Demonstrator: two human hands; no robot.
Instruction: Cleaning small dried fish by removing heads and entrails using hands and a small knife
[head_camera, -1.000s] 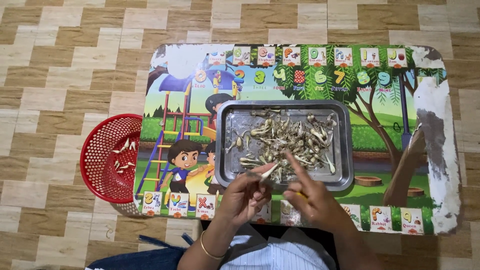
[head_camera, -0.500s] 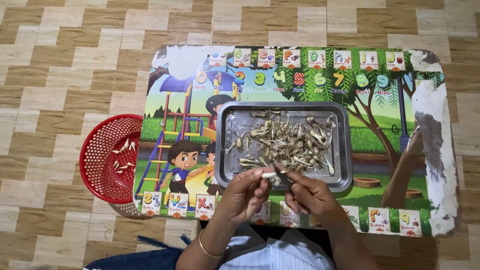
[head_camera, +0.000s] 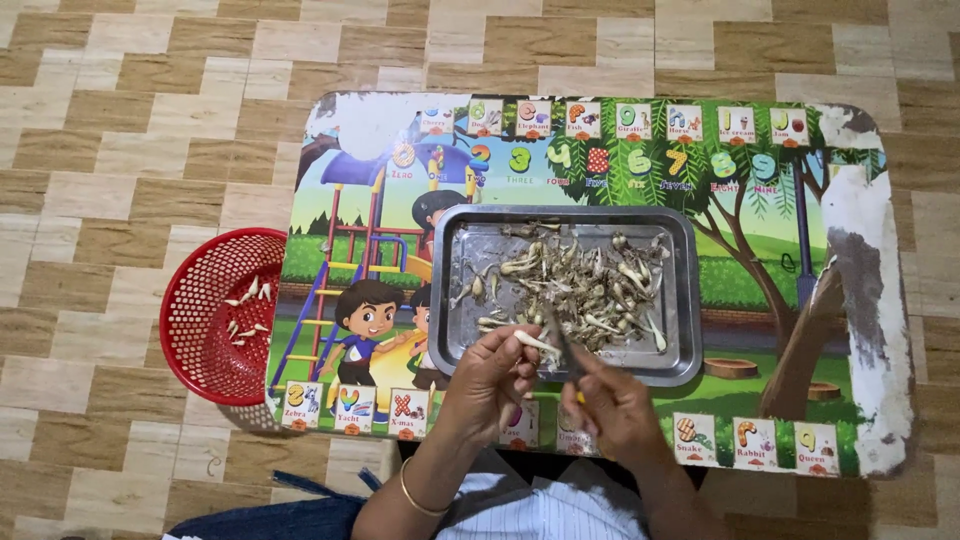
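A steel tray (head_camera: 680, 290) sits on a low children's picture table (head_camera: 760, 250) and holds a heap of small pale, stalk-like vegetable pieces (head_camera: 585, 285). My left hand (head_camera: 490, 385) pinches one pale piece (head_camera: 535, 343) over the tray's near edge. My right hand (head_camera: 610, 410) grips a small knife (head_camera: 562, 338) whose dark blade touches that piece. Both hands meet just in front of the heap.
A red mesh basket (head_camera: 185, 330) with several trimmed pale pieces (head_camera: 245, 310) stands on the tiled floor left of the table, partly under its corner. The table's right edge is worn white. A bangle circles my left wrist.
Both hands have drawn together over the tray's near edge. My left hand's piece now points right against the knife blade, and my right hand has pulled back from the heap.
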